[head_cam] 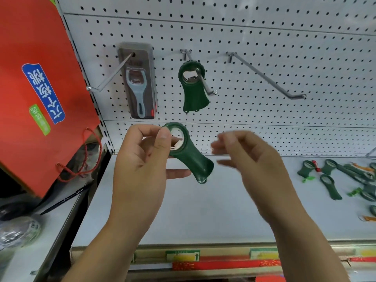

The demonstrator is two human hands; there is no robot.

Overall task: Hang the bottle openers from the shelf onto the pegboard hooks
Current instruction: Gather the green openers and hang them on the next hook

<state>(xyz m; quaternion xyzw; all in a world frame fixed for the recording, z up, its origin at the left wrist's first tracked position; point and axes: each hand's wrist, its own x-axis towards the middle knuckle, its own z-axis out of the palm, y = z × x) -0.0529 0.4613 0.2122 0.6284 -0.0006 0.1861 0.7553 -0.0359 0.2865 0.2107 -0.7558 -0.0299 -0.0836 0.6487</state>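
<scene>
1. Left hand [140, 159] pinches held opener [189, 155] by its ribbed ring head, above the shelf [203, 210]; flared matte green plastic handle points down-right.
2. Right hand [250, 157]: blurred, fingers loosely bent, apart, gripping nothing.
3. Hung opener [192, 90], same shape, on a wire hook [207, 86] of the perforated white pegboard [264, 47].
4. Loose openers [345, 176] lie on the shelf at right.

Red gift bag [40, 88] (red rope handles [92, 159]) far left

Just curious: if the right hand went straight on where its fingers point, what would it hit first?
Probably the green bottle opener that the left hand holds; the right hand is blurred, depth unclear.
</scene>
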